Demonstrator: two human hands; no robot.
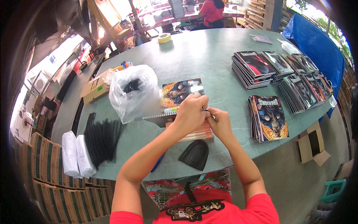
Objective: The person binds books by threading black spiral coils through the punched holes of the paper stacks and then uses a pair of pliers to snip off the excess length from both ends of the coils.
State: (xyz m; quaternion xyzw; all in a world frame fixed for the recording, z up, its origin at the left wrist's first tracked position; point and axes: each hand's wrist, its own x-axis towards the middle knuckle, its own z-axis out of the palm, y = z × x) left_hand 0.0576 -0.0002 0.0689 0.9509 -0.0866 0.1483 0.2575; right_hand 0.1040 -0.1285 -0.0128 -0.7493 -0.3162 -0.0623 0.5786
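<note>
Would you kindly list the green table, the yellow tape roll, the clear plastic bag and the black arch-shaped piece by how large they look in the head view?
1. Green table
2. Clear plastic bag
3. Black arch-shaped piece
4. Yellow tape roll, though it lies farther from the camera

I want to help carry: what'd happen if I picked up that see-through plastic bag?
The plastic bag would probably sag, since its sides look thin and crinkled. It may be light for its size: the dark clump inside seems to fill only part.
</note>
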